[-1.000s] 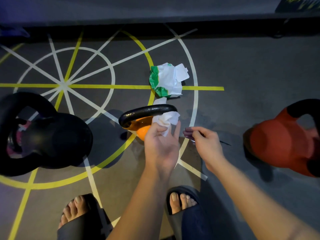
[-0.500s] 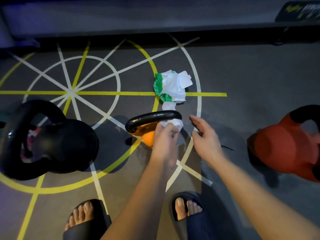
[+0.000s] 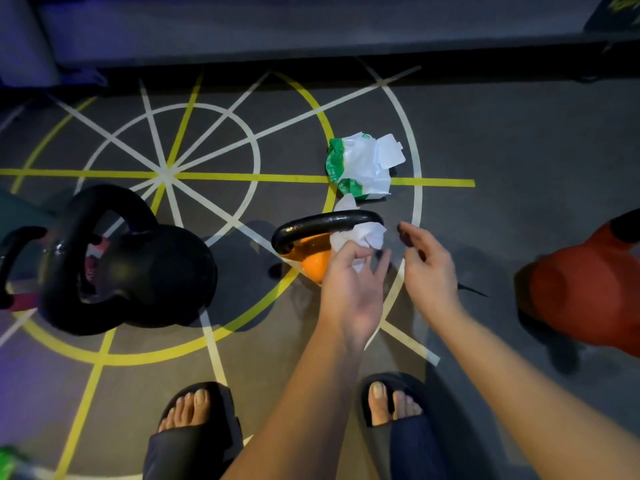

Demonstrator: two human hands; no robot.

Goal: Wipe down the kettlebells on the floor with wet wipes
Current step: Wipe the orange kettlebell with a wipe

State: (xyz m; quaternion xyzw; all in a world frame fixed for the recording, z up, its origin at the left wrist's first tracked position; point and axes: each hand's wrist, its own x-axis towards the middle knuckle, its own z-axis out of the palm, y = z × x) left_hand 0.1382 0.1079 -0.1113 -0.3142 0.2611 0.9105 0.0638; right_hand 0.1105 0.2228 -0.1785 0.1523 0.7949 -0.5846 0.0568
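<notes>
A small orange kettlebell (image 3: pixel 313 261) with a black handle (image 3: pixel 322 221) stands on the floor just ahead of my feet. My left hand (image 3: pixel 353 285) pinches a crumpled white wet wipe (image 3: pixel 360 237) against the right end of that handle and covers part of the orange body. My right hand (image 3: pixel 427 268) hovers just right of the kettlebell with relaxed, slightly bent fingers, holding nothing. A large black kettlebell (image 3: pixel 128 268) stands at the left. A red kettlebell (image 3: pixel 588 292) with a black handle sits at the right edge.
A green and white wet wipe pack (image 3: pixel 360 168) lies open on the floor just beyond the orange kettlebell. Yellow and white lines mark the grey floor. My feet in black slides (image 3: pixel 194 434) are at the bottom. A dark ledge (image 3: pixel 311 39) runs along the back.
My right hand has opened from a pinch, drifted right and lifted beside the handle. My left hand still works the wipe at the handle's right end. The view has shifted slightly.
</notes>
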